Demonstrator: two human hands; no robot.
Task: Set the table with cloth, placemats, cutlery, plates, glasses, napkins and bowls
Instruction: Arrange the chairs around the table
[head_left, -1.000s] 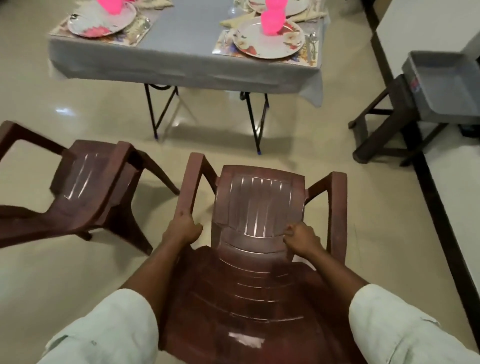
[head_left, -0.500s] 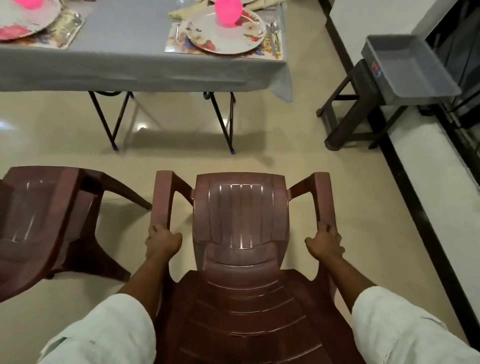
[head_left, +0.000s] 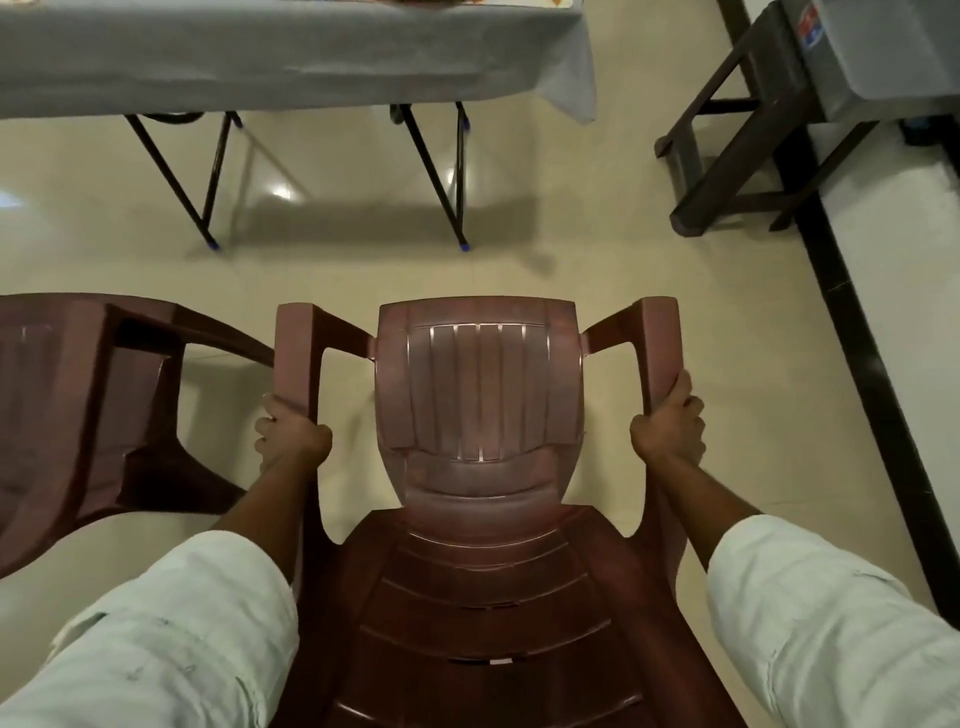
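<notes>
Grey cloth (head_left: 291, 52) already draped over the folding black-legged table (head_left: 431, 171), hanging past its near edge and near-right corner. Only a sliver of patterned placemat (head_left: 558, 3) visible at the top border — plates, glasses, cutlery, napkins and bowls out of view, so the state of the settings impossible to judge from here. Seating apparently the step in hand.

Left hand (head_left: 291, 439) curled tight around the left armrest of a glossy maroon moulded-plastic armchair (head_left: 478, 395), fingers wrapped under the rail. Right hand (head_left: 670, 428) gripping the right armrest likewise, thumb lying along its outer face. Chair's slatted back facing the table, well apart from it across bare cream floor (head_left: 597, 260).

A second matching maroon plastic armchair (head_left: 93, 405) just beside, on the left. Grey plastic tub (head_left: 883, 52) on a dark wooden stool (head_left: 727, 171), far right.
</notes>
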